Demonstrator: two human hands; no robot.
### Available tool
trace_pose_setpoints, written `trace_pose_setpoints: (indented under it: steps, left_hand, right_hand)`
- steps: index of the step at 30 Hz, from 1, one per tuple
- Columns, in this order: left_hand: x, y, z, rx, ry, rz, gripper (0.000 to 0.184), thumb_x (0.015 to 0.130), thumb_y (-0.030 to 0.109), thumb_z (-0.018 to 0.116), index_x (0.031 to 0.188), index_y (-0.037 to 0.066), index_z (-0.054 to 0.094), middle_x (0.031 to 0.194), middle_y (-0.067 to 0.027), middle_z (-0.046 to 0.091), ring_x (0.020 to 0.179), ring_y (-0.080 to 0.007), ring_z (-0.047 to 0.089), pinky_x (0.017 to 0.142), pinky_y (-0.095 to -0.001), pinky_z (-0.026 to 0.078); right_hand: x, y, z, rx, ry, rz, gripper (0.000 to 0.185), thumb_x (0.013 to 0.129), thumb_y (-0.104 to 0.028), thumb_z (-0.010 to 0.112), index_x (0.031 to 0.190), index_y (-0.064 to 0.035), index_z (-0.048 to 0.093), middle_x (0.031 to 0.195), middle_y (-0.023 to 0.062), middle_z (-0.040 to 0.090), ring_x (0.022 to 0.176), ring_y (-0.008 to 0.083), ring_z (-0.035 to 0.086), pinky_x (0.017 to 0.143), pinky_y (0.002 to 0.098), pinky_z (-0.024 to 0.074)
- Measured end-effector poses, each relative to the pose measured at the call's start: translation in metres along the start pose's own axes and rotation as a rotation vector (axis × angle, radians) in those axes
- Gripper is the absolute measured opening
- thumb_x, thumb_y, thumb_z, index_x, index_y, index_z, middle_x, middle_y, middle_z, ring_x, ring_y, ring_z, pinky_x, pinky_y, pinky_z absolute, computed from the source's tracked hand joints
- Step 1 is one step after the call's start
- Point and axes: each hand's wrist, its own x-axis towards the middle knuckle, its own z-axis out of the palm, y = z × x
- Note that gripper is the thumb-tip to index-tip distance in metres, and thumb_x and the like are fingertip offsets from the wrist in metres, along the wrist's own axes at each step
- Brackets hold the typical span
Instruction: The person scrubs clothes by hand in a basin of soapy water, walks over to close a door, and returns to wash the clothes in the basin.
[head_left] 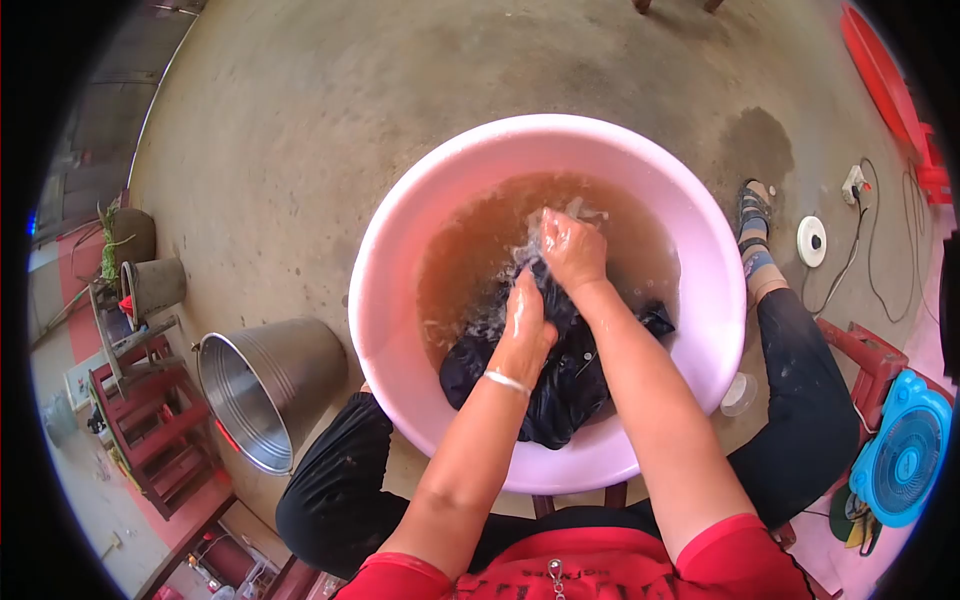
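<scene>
A dark garment [562, 400] with a small pale button lies bunched in a pink basin [390, 330], partly under cloudy brown water [455, 255]. My right hand [573, 248] is closed in a wet fist over the upper part of the cloth, with water splashing around it. Just below and to the left, my left hand [525, 325] is curled on the same garment, a pale bracelet [508, 381] at its wrist. Cloth shows between the two hands. The fingertips of both are partly hidden by water and fabric.
A metal bucket [300, 375] lies tipped on its side left of the basin. To the right are a white round lid [811, 242], a power strip [853, 185] with cords, a small clear cup [739, 394] and a blue fan [905, 455]. Red wooden chairs [165, 430] stand left.
</scene>
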Motion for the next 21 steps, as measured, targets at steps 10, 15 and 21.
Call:
trace_pose_setpoints:
  steps: [10, 15, 21]
  left_hand:
    - [0.027, 0.060, -0.050, 1.288, -0.282, 0.557, 0.063, 0.086, 0.027, 0.071, 0.134, -0.005, 0.044, 0.134, -0.0175, 0.050, 0.123, -0.0232, 0.049, 0.107, -0.0347, 0.034]
    - [0.039, 0.087, -0.063, 0.512, -0.112, 0.143, 0.061, 0.085, 0.049, 0.067, 0.121, 0.001, 0.058, 0.115, -0.0113, 0.064, 0.114, -0.0252, 0.057, 0.103, -0.0394, 0.041]
    - [0.057, 0.057, -0.050, -0.160, -0.334, -0.106, 0.070, 0.086, 0.057, 0.061, 0.133, 0.007, 0.047, 0.124, -0.0109, 0.058, 0.111, -0.0234, 0.055, 0.096, -0.0437, 0.046]
  right_hand:
    - [0.015, 0.057, -0.012, -0.180, -0.472, -0.208, 0.041, 0.082, -0.037, 0.061, 0.114, -0.0106, 0.064, 0.104, 0.0260, 0.065, 0.102, 0.0398, 0.062, 0.093, 0.0453, 0.0465]
    - [0.048, 0.103, -0.010, 0.136, -0.455, 0.192, 0.032, 0.085, -0.024, 0.059, 0.110, -0.0063, 0.067, 0.106, 0.0170, 0.069, 0.099, 0.0283, 0.065, 0.089, 0.0356, 0.0488]
    - [-0.047, -0.035, -0.005, 0.427, -0.448, -0.348, 0.018, 0.083, -0.025, 0.066, 0.082, -0.0074, 0.068, 0.078, 0.0093, 0.068, 0.075, 0.0298, 0.067, 0.074, 0.0393, 0.0540]
